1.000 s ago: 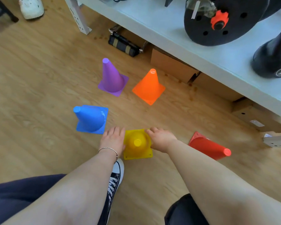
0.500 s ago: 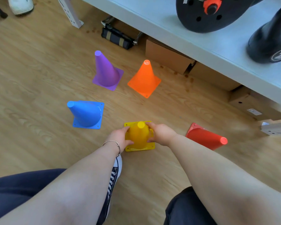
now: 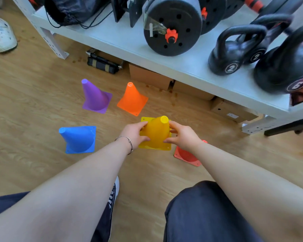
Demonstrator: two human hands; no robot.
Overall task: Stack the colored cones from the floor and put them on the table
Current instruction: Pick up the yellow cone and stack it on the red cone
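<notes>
A yellow cone [image 3: 156, 134] is held above the wooden floor, gripped on both sides by my left hand [image 3: 134, 133] and my right hand [image 3: 183, 136]. A purple cone [image 3: 94, 97] and an orange cone [image 3: 133, 99] stand upright farther out. To the left a blue cone [image 3: 79, 138] stands on the floor. A red cone [image 3: 186, 155] lies on the floor under my right wrist, mostly hidden. The white table [image 3: 133, 44] runs across the top of the view.
Black weight plates [image 3: 171, 27] and kettlebells [image 3: 234, 53] fill the table, with a black bag [image 3: 72, 9] at its left end. Cardboard boxes [image 3: 149, 76] and a black bundle [image 3: 103, 63] sit under it. A white shoe [image 3: 1, 35] is at far left.
Both hands closed on the yellow cone and lifted it off the floor, carrying it forward toward the table. The camera tilted up, showing more of the table.
</notes>
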